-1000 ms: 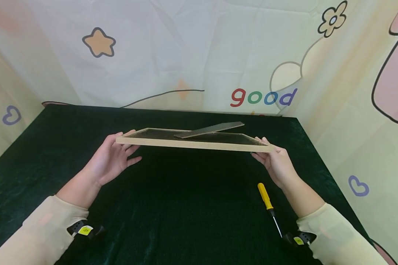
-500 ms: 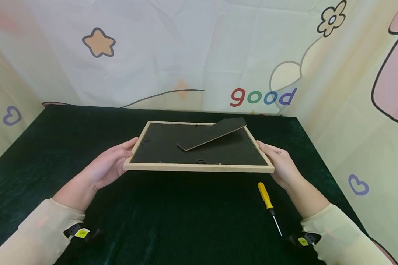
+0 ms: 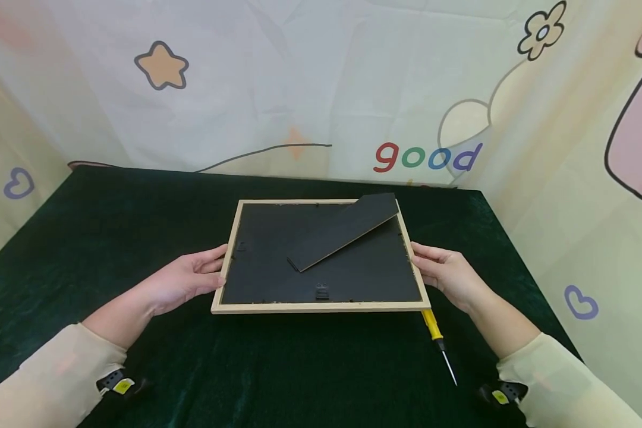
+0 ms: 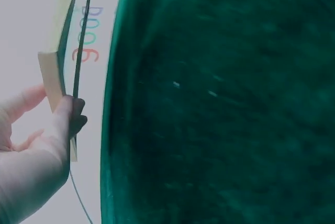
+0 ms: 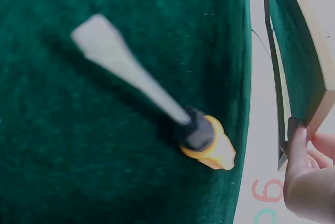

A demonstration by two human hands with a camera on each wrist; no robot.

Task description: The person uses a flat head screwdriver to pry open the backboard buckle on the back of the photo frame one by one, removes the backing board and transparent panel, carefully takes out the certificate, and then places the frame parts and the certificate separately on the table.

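Note:
A picture frame (image 3: 299, 308) with a pale wooden border is held off the table, its black backboard (image 3: 267, 238) turned up toward me. A black easel leg (image 3: 345, 232) stands out at a slant from the backboard. My left hand (image 3: 184, 280) grips the frame's left side; the left wrist view shows thumb and fingers on either side of the border (image 4: 51, 75). At the opposite side, my right hand (image 3: 452, 276) pinches the right border, also seen in the right wrist view. The frame's front is hidden in the head view.
A screwdriver (image 3: 431, 325) with a yellow handle and flat metal blade (image 5: 107, 46) lies on the dark green cloth (image 3: 299, 368), its handle end partly covered by the frame's lower right corner. Behind the table hangs a printed curtain (image 3: 278, 89).
The frame has gone from nearly edge-on to showing its whole back, and its near edge has come down toward me. Both hands have kept hold of its sides.

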